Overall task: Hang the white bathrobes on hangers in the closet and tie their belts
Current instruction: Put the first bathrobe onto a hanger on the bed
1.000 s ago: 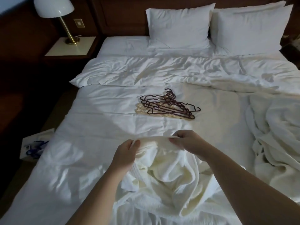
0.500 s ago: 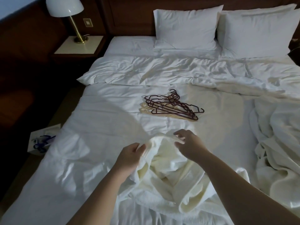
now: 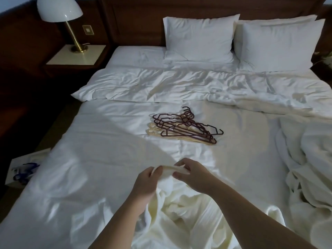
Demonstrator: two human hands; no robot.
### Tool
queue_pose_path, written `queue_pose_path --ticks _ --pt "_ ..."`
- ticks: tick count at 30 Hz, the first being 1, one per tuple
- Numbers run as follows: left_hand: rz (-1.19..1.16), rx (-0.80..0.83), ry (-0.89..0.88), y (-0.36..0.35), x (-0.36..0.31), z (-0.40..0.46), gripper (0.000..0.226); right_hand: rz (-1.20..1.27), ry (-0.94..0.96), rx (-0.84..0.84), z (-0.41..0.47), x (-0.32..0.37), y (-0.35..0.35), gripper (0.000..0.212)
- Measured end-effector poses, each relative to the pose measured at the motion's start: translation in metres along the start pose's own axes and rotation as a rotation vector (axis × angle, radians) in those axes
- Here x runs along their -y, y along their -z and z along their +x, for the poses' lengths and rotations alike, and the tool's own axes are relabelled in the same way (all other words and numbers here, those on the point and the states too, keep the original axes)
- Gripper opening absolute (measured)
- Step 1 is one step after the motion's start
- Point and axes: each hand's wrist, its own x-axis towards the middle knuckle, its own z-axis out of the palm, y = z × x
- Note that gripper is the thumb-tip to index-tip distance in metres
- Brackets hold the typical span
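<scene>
A cream-white bathrobe (image 3: 181, 212) lies crumpled at the near edge of the bed. My left hand (image 3: 145, 184) and my right hand (image 3: 194, 175) both pinch a bunched fold of it, close together and lifted slightly off the sheet. A pile of several hangers (image 3: 185, 126), dark maroon ones on top of pale ones, lies on the sheet beyond my hands. More white robe fabric (image 3: 309, 169) is heaped at the right side of the bed. No closet is in view.
The bed (image 3: 111, 141) has a folded-back duvet (image 3: 179, 87) and two pillows (image 3: 201, 38) against a dark wood headboard. A nightstand (image 3: 77, 54) with a lamp (image 3: 59, 9) stands at the left. A white bag (image 3: 23, 168) sits on the dark floor.
My hands have drawn closer together and gathered the robe's edge into a narrow bunch. The view has tilted up slightly, showing more of the headboard.
</scene>
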Motion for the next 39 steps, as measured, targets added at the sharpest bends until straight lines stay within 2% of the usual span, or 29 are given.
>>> queue_pose_path --ticks 3,6,8,10,16,18,21,23,26,29,39 --pt "-0.029 0.036 0.037 -0.006 0.021 0.029 0.045 0.036 -0.037 0.047 0.027 -0.014 0.005 0.024" --pt "-0.147 0.075 0.063 -0.011 0.040 0.055 0.050 0.057 -0.059 0.098 0.063 -0.028 0.013 0.019" --pt "-0.247 0.091 0.072 -0.016 0.049 0.072 0.045 -0.009 -0.071 0.012 0.096 -0.040 0.018 0.012" --pt "-0.308 0.078 0.069 -0.020 0.058 0.087 0.044 -0.186 -0.059 -0.115 0.133 -0.053 0.024 0.011" --pt "-0.410 0.019 0.072 -0.024 0.085 0.112 0.044 -0.505 -0.098 -0.346 0.234 -0.079 0.058 0.040" --pt "-0.444 0.035 0.086 -0.025 0.094 0.117 0.042 -0.611 -0.184 -0.394 0.262 -0.091 0.075 0.046" --pt "-0.468 0.054 0.100 -0.030 0.103 0.123 0.039 -0.772 -0.277 -0.306 0.291 -0.114 0.103 0.050" --pt "-0.480 0.054 0.098 -0.035 0.109 0.127 0.040 -0.826 -0.296 -0.241 0.306 -0.127 0.111 0.043" --pt "-0.494 0.018 0.084 -0.042 0.118 0.134 0.043 -0.837 -0.251 -0.292 0.317 -0.136 0.113 0.032" --pt "-0.496 0.012 0.085 -0.047 0.125 0.139 0.049 -0.783 -0.217 -0.392 0.314 -0.143 0.116 0.034" --pt "-0.452 0.003 0.078 -0.053 0.115 0.130 0.050 -0.701 -0.147 -0.444 0.284 -0.155 0.097 0.027"
